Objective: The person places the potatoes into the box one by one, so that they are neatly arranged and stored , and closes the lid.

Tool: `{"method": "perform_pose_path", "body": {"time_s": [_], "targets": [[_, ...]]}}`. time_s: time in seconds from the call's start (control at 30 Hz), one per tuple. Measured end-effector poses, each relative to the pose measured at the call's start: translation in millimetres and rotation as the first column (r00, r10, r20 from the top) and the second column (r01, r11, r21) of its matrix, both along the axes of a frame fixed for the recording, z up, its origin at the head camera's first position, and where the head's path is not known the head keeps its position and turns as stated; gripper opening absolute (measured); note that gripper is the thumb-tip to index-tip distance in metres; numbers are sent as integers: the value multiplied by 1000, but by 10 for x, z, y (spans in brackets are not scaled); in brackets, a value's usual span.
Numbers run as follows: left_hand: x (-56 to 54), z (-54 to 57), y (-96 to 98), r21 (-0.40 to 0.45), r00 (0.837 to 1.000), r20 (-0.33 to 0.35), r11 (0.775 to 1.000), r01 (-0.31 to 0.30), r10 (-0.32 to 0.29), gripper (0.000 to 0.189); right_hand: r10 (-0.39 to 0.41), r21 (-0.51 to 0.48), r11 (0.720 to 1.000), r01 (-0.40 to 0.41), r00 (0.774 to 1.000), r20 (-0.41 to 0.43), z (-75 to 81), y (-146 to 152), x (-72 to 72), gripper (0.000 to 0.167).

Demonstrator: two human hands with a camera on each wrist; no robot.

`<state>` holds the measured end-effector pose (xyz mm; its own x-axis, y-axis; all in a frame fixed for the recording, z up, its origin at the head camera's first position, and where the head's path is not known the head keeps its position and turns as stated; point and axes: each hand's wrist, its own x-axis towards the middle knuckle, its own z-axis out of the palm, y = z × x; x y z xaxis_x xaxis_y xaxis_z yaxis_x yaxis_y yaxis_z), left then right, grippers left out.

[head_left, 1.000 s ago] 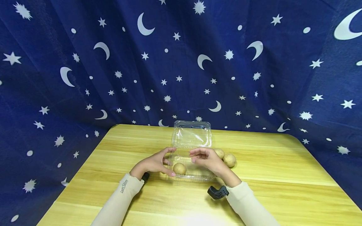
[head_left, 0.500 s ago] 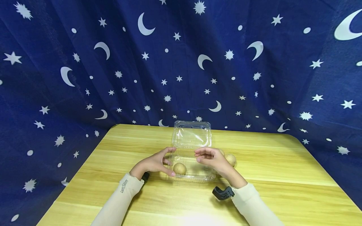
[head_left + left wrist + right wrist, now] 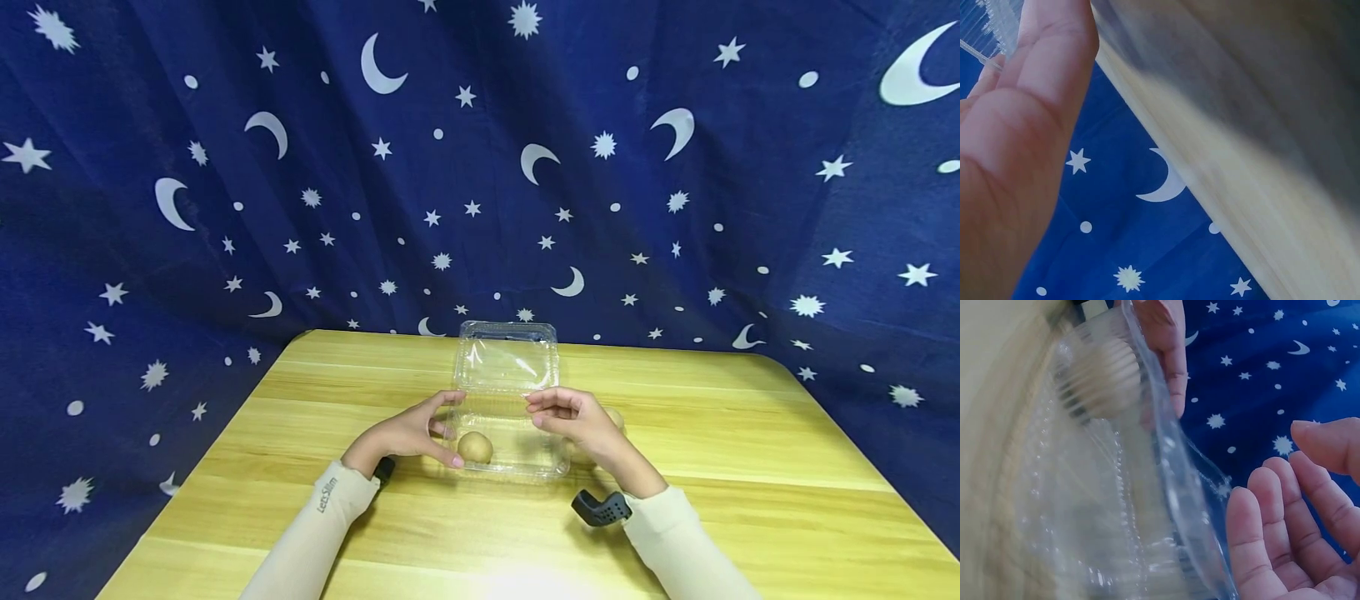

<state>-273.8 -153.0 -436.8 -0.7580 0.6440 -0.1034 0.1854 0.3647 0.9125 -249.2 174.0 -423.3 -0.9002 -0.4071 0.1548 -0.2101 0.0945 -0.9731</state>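
Far left of the frame, the blue curtain (image 3: 135, 242) hangs behind the wooden table (image 3: 225, 500), all moons and stars. Lower left of centre, a cream sleeve (image 3: 307, 533) slants up to a black band (image 3: 384, 472), and here's the left hand (image 3: 401, 432), thumb and fingers wide apart about the left end of the clear container (image 3: 510, 470); how firmly they press, I cannot tell. Just below centre, in the container's front left corner, sits one tan ball (image 3: 475, 447)! The lid (image 3: 506, 367) is open toward the back. At the right end, the right hand (image 3: 577, 421) hovers, fingers loosely bent, thumb apart. Right of it, a second tan ball (image 3: 617, 417) peeks out, mostly hidden.
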Motion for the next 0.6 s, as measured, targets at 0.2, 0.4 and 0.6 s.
{"method": "perform_pose_path", "body": {"time_s": [0.2, 0.4, 0.6], "targets": [[3, 5, -4, -5, 1000, -3, 1000, -4, 4, 109, 4, 28, 1000, -4, 1000, 14, 35, 80, -1, 46], [7, 7, -3, 2, 1000, 2, 1000, -2, 2, 109, 6, 35, 999, -6, 1000, -2, 77, 180, 0, 46], [7, 14, 0, 7, 1000, 5, 1000, 1, -1, 109, -1, 44, 999, 3, 999, -46, 94, 268, -12, 45]]}}
